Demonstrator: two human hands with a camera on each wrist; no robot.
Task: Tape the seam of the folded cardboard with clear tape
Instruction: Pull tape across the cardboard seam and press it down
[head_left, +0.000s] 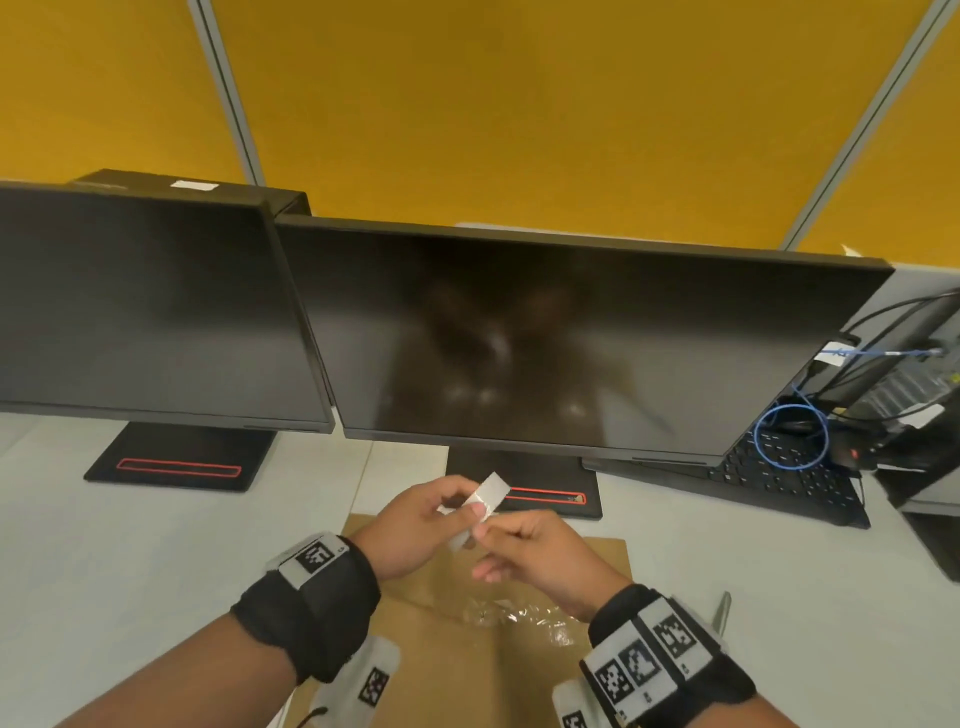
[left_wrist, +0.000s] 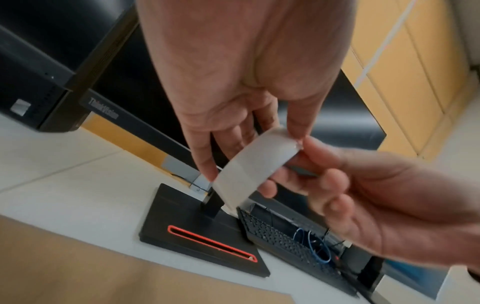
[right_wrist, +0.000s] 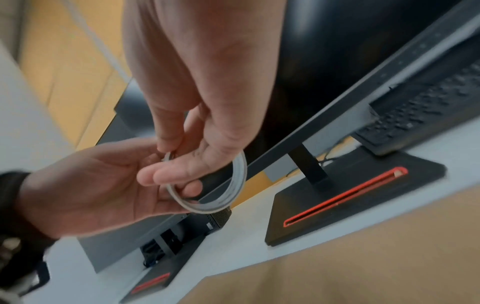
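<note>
Both hands hold a thin, almost used-up roll of clear tape (head_left: 485, 498) in the air above the brown folded cardboard (head_left: 441, 670) lying on the desk. My left hand (head_left: 441, 512) grips the ring between thumb and fingers. My right hand (head_left: 506, 535) pinches the roll's near edge with thumb and forefinger. In the left wrist view the roll (left_wrist: 252, 164) shows its whitish outer band, held from above by my left hand (left_wrist: 228, 115). The right wrist view shows the ring (right_wrist: 235, 191) edge-on. A crinkled patch of clear tape (head_left: 519, 616) lies on the cardboard.
Two dark monitors (head_left: 545, 338) stand close behind the hands, their black bases (head_left: 550, 493) with red slots on the white desk. A keyboard (head_left: 789, 467), blue cable and a computer crowd the right. A slim grey object (head_left: 723, 613) lies right of the cardboard.
</note>
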